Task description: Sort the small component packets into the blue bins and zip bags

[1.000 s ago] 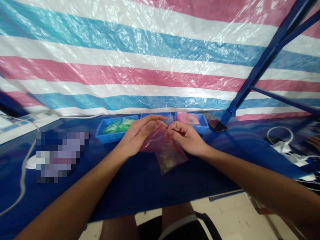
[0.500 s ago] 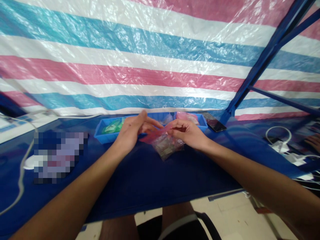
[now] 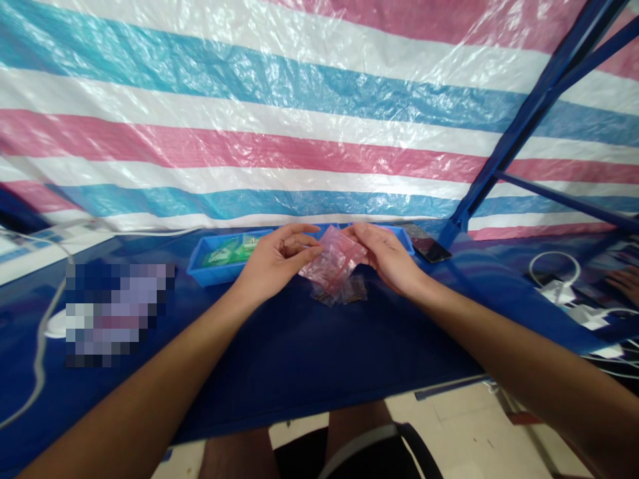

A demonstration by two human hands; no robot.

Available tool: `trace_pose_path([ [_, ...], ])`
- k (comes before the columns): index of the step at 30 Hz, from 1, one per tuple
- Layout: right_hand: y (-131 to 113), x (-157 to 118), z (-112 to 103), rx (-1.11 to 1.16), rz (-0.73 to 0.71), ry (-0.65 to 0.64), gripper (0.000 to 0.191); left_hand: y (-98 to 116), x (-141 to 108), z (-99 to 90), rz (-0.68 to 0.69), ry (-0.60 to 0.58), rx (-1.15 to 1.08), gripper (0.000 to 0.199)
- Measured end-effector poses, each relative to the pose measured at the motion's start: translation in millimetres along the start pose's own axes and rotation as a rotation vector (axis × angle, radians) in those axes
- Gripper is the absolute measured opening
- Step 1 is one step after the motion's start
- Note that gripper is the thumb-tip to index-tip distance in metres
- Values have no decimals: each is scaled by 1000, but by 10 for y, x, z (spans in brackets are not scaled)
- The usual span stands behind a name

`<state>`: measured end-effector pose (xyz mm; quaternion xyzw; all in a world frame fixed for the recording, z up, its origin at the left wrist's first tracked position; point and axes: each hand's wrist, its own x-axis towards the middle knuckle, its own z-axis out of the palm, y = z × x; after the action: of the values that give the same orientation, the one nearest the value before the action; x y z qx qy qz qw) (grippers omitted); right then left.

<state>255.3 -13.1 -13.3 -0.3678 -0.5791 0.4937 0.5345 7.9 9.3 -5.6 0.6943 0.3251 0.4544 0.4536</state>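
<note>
A clear pink-tinted zip bag (image 3: 335,261) hangs between my two hands, just above the table. My left hand (image 3: 277,259) pinches its left edge between thumb and fingers. On the other side, my right hand (image 3: 387,256) has its fingers closed around the bag's right edge, with the thumb hidden. Under the bag, small clear packets (image 3: 355,291) with dark contents lie on the blue tabletop. Behind my left hand is a blue tray (image 3: 204,274) holding green packets (image 3: 232,250).
A dark phone (image 3: 432,247) lies right of the trays. White cables and adapters (image 3: 564,293) are at the far right, near another person's hand (image 3: 626,283). A blurred-out purple item (image 3: 122,313) lies at left. Striped plastic sheeting (image 3: 299,153) hangs behind the table (image 3: 319,366).
Small packets now lie on the table beneath the bag, where the bag earlier held dark contents. The bag now spreads flatter between my hands, and my left fingers have closed on its edge.
</note>
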Motion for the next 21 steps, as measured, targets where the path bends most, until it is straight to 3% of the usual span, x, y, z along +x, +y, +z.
trace_pose_path([
  [4, -47, -10, 13, -97, -86, 12, 47, 27, 27, -6, 51, 45, -41, 63],
  [9, 4, -7, -13, -183, -187, 26, 44, 26, 5, 12, -2, -17, -6, 58],
  [15, 51, -7, -19, -199, -145, -20, 49, 23, 0, 13, 21, 12, 22, 53],
  [18, 29, -4, -24, -203, -119, -66, 43, 20, 10, 15, 35, 31, 32, 54],
  [21, 24, 14, -38, -156, -97, -39, 42, 14, 10, 14, 152, 119, 145, 49],
])
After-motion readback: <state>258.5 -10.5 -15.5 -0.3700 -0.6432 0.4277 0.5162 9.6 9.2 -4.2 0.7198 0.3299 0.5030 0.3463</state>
